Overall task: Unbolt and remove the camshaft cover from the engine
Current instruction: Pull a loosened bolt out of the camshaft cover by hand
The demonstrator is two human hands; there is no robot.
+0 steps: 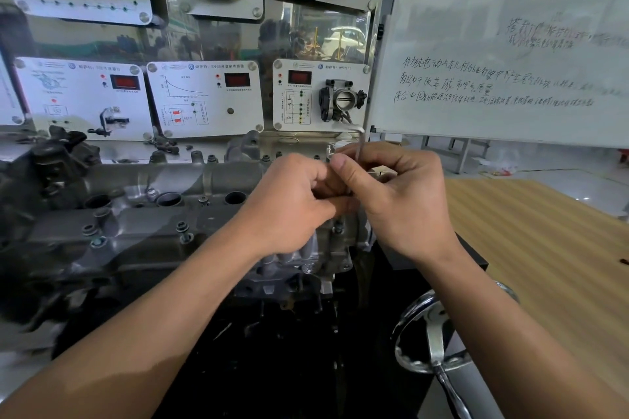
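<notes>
Camshaft cover (136, 231): seated on the engine from left to centre, its right end under both hands; not yet lifted.
Cover bolts (182, 227): several are seen in place along the near edge, so unbolting is judged to be at an early stage.
Left hand (292, 201): fingers are curled at the key's foot, likely to steady its tip; what is pinched cannot be told.
Hex key (360, 148): held upright, short arm on top, for spinning.
Right hand (398, 194): fingers and thumb are wrapped round the key's shaft.

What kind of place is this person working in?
Probably an automotive training workshop: a bare engine, wall-mounted demonstration panels, one carrying a throttle body, and a handwritten whiteboard.
</notes>
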